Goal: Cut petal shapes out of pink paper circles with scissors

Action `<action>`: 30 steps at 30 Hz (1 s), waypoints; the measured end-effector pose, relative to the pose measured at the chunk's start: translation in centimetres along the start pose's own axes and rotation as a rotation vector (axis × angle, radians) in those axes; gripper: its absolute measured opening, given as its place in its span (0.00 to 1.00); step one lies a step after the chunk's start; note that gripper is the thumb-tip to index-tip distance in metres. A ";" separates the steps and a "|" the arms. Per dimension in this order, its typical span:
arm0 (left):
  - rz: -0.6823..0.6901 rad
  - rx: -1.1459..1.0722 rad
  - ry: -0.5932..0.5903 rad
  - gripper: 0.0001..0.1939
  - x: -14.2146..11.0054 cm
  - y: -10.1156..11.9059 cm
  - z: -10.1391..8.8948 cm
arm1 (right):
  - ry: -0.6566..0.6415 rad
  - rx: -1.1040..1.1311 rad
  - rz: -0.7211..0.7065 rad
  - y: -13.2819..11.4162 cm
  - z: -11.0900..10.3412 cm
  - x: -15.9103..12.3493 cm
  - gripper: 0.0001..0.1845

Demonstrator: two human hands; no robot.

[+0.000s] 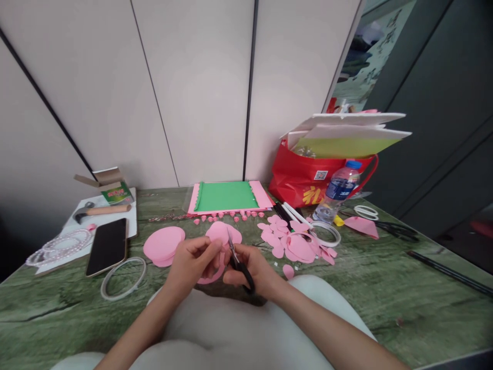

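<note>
Between the fingers of my left hand (pixel 196 258) is a pink paper piece (pixel 219 231) with a rounded, lobed outline. My right hand (pixel 256 270) is closed round the black handles of a pair of scissors (pixel 231 245), whose blades point up against the right part of the paper. Whether the blades are apart is hard to make out. A stack of pink paper circles (pixel 164 245) lies left of my left hand. Beyond my right hand is a loose heap of cut pink paper pieces (pixel 298 246). Another pink piece (pixel 213 275) shows partly beneath my hands.
Green sheets (pixel 225 196) on pink ones lie at the back behind a row of small pink rolls (pixel 227 216). At left are a phone (pixel 108 246), a hammer (pixel 108 209) and a tape roll (pixel 124 278). A water bottle (pixel 339 192) stands before a red bag (pixel 292 174).
</note>
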State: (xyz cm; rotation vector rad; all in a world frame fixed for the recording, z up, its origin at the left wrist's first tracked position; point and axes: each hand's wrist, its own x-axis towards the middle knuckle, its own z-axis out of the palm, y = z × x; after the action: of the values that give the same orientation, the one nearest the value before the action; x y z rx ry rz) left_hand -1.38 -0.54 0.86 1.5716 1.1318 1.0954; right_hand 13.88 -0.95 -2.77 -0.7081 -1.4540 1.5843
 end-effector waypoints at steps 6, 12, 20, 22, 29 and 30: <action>0.015 -0.094 0.063 0.15 0.0 0.4 0.0 | 0.035 -0.060 0.019 0.3 -0.1 -0.1 0.18; 0.059 -0.071 0.117 0.16 0.0 0.6 0.0 | 0.027 -0.041 0.042 0.4 0.0 -0.2 0.16; 0.078 -0.053 0.136 0.18 -0.1 0.5 -0.1 | 0.048 -0.026 0.046 0.3 0.1 -0.2 0.14; 0.083 -0.043 0.110 0.16 -0.1 0.5 0.0 | 0.043 -0.023 0.048 0.3 0.1 -0.2 0.14; 0.039 0.007 0.093 0.15 -0.2 0.8 0.0 | 0.010 -0.039 0.057 0.4 0.2 -0.2 0.17; 0.035 0.012 0.084 0.15 -0.2 0.8 0.0 | 0.005 -0.039 0.060 0.4 0.2 -0.2 0.18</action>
State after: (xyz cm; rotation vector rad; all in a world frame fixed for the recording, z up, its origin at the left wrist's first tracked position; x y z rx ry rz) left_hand -1.30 -0.92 1.63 1.5730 1.1721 1.1896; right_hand 13.75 -1.17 -3.15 -0.7840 -1.4755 1.6018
